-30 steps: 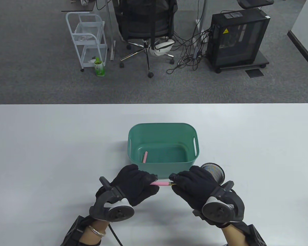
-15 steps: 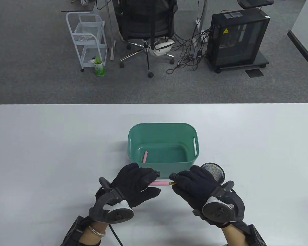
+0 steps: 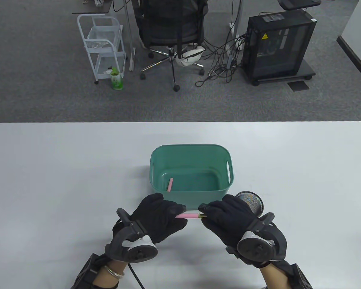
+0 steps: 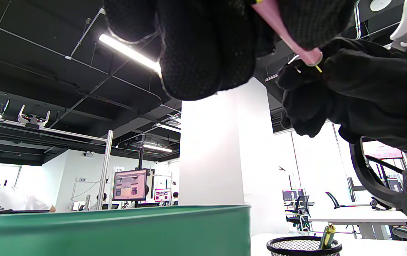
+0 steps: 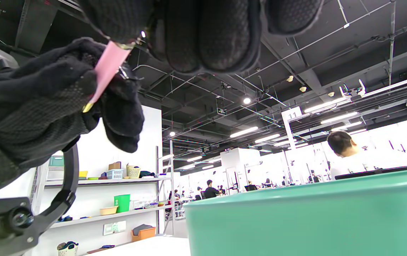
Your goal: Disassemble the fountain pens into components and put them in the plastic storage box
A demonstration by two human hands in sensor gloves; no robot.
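A pink fountain pen (image 3: pixel 189 215) is held level between both gloved hands, just in front of the green plastic box (image 3: pixel 191 150). My left hand (image 3: pixel 165 215) grips the pen's left end, fingers curled round it (image 4: pixel 285 33). My right hand (image 3: pixel 219 215) pinches the right end, where a gold tip (image 3: pixel 201 216) shows. The pink barrel (image 5: pixel 107 71) runs between the two hands in the right wrist view. One pink pen part (image 3: pixel 170 184) lies inside the box at the left.
A black mesh pen holder (image 3: pixel 252 202) stands right of the box, close behind my right hand; several pens stick out of it (image 4: pixel 326 234). Past the table's far edge are an office chair (image 3: pixel 171 33), a white cart (image 3: pixel 103 45) and a computer case (image 3: pixel 279 45).
The left hand's fingers loosened a little half a second ago and have closed round the pen again. The pen and the right hand stay where they were.
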